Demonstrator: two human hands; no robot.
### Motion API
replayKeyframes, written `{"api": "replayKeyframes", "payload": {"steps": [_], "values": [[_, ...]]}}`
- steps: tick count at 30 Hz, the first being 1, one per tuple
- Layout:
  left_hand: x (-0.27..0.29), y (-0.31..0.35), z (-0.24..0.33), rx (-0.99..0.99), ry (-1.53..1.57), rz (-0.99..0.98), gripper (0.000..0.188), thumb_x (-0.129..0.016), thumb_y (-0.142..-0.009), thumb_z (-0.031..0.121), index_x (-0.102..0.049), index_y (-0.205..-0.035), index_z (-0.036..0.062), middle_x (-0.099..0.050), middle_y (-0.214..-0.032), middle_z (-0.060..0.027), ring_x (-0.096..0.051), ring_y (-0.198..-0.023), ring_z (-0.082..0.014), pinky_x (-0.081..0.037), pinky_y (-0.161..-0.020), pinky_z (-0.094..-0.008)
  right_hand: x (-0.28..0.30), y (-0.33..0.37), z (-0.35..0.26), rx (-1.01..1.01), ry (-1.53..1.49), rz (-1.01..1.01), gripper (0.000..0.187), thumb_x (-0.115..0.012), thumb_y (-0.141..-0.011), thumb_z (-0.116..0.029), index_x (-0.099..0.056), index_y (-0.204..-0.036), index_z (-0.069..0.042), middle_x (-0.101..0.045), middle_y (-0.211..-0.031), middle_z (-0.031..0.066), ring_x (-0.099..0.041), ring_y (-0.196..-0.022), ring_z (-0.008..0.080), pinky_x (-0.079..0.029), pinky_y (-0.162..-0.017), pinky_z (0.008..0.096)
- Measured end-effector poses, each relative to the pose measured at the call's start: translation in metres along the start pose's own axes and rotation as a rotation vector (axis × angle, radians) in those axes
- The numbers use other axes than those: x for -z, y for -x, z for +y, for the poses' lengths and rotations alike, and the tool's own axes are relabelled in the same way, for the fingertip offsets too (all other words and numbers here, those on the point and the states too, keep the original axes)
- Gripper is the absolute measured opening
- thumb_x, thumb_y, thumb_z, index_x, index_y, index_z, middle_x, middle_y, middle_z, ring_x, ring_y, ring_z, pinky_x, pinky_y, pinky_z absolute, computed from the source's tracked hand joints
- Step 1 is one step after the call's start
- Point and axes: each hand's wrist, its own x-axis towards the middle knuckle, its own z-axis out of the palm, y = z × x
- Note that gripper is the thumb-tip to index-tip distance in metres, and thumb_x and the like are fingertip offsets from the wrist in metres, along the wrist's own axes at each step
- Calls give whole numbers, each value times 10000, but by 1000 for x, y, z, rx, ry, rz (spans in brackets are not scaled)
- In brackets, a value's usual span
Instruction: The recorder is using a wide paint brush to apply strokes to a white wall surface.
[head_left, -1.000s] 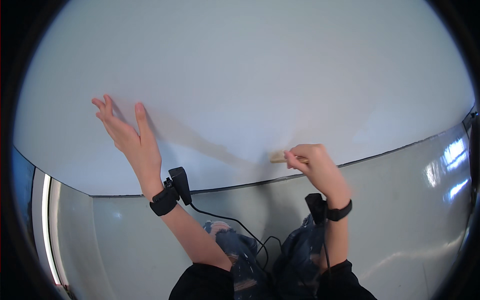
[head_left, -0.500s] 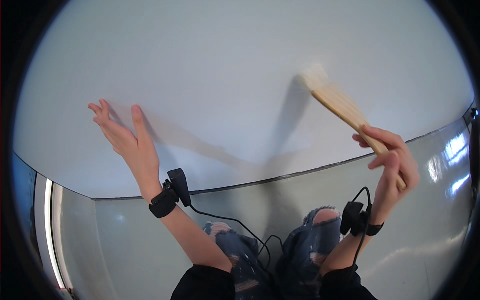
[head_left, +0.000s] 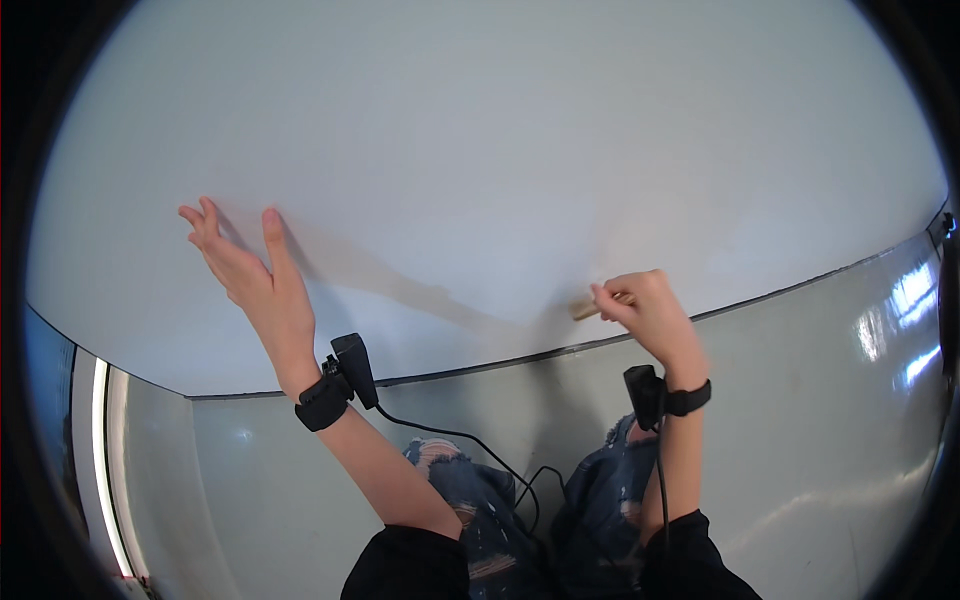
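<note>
My right hand (head_left: 650, 310) is closed round a wooden-handled brush (head_left: 586, 309), its knuckles turned upward. Just a short end of the pale wood sticks out left of my fingers; the rest, bristles included, is hidden or foreshortened. This hand is close to the lower dark edge of a large white surface (head_left: 480, 150). Over to the left, my left hand (head_left: 262, 280) is open, thumb and fingers apart, with nothing in it. It lies against or just over the same surface; I cannot tell whether it touches.
Each wrist wears a black strap with a small black device, at the left (head_left: 350, 370) and right (head_left: 645, 395). Thin black cables (head_left: 450, 432) run down past my knees in ripped jeans (head_left: 470, 500). Below the dark edge is a glossy grey-green floor (head_left: 800, 420). A bright strip light (head_left: 103, 450) shows at far left.
My right hand has moved left and turned over, bringing the brush down from the middle of the white surface toward its lower edge. The left hand has hardly moved.
</note>
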Motion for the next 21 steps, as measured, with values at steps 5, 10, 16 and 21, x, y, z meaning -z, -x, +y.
{"api": "replayKeyframes", "payload": {"steps": [5,10,16,21], "values": [[-3,2,-6,-6,-21,-16,756,-568,-1025,424,-231,-1589,50,-182,-1674,-200,-99,-1549,-423,-102,-1239,-539,13,5,2,-69,27,-84,351,-640,-964,-227,-717,-771,55,-679,-616,122,-638,-521,182,-494,-553,293],[-3,-2,-2,-49,1,22,744,-563,-1026,426,-245,-1583,47,-177,-1675,-200,-98,-1549,-426,-108,-1237,-540,71,38,-53,171,-228,406,321,-544,-998,-108,-724,-829,97,-734,-765,142,-719,-657,193,-531,-595,260],[-4,-1,-2,-30,-4,37,745,-565,-1023,443,-262,-1573,43,-165,-1677,-205,-95,-1550,-424,-106,-1238,-535,80,45,-46,258,-102,590,284,-505,-987,-30,-730,-875,101,-712,-780,138,-720,-675,206,-534,-613,272],[-4,-1,-4,-46,-12,37,753,-567,-1021,452,-259,-1574,43,-163,-1677,-205,-99,-1550,-422,-114,-1237,-536,58,26,-20,26,-222,411,280,-600,-972,-97,-719,-824,109,-669,-650,95,-696,-625,168,-517,-591,260]]}}
